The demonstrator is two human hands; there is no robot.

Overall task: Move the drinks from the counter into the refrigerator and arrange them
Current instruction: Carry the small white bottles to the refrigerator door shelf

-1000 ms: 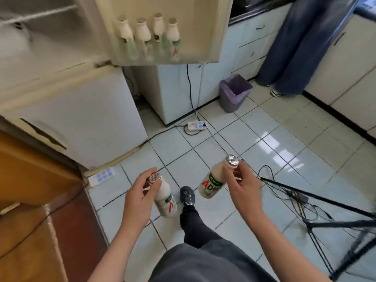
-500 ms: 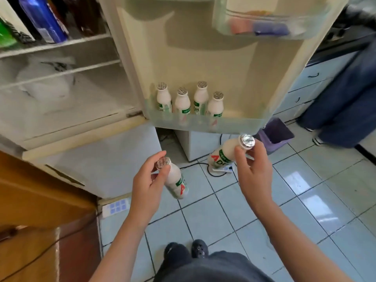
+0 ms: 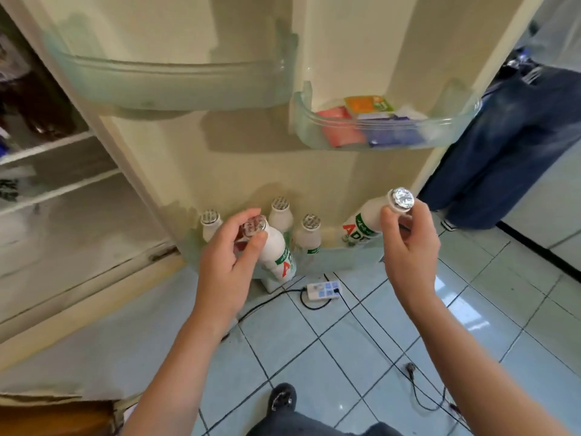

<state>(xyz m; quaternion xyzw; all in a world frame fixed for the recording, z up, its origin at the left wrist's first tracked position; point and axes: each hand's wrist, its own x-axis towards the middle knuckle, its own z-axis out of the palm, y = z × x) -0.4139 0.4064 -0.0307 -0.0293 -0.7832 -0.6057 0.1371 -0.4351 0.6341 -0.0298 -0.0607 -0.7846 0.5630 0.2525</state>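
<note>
Clear plastic fronts the bottom door shelf (image 3: 333,256), my landmark. At its left end three foil-capped yogurt-drink bottles (image 3: 309,236) stand upright in a row. In front of them my left hand (image 3: 228,262) pinches the neck of another bottle (image 3: 276,253), held tilted by its cap, I judge for lowering in beside them. Over the shelf's open right end my right hand (image 3: 408,247) clamps a second bottle (image 3: 366,225) likewise, aimed there.

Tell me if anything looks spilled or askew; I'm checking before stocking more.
No spill shows. The bottles in the bottom door shelf stand upright. Only the two held ones tilt: one in the left hand, one in the right hand.
</note>
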